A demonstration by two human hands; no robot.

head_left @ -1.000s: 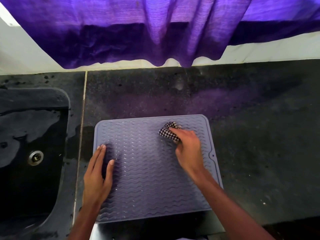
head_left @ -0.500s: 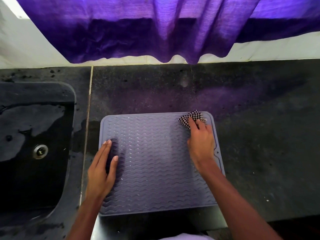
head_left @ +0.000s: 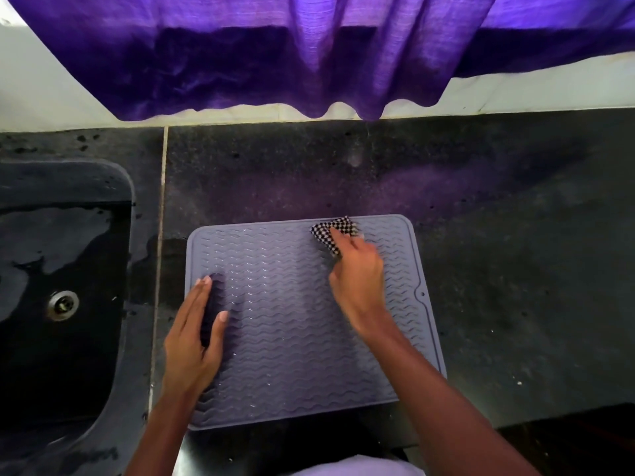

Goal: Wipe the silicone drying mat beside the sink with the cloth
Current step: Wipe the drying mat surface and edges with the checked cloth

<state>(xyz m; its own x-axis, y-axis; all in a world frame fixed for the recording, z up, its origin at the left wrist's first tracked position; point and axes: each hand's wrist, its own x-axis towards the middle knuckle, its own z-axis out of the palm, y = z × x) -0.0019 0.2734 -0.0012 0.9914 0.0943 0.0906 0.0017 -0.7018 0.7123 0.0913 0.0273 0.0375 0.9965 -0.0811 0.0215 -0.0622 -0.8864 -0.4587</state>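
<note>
A grey silicone drying mat (head_left: 281,338) with a wavy ribbed surface lies flat on the dark stone counter, just right of the sink. My right hand (head_left: 357,273) presses a small black-and-white checked cloth (head_left: 331,233) onto the mat near its far edge, right of centre. The fingers cover part of the cloth. My left hand (head_left: 192,341) lies flat on the mat's left side, fingers together and thumb spread, holding the mat down. Small water droplets glint on the mat.
A dark sink (head_left: 58,304) with a metal drain (head_left: 63,305) sits at the left, its basin wet. A purple curtain (head_left: 309,53) hangs over the counter's back edge. Bare dark counter (head_left: 515,252) stretches right of the mat and behind it.
My right hand carried the cloth from mid-mat up to the far right corner, then back leftward along the far edge. My left hand stayed flat on the mat's left side.
</note>
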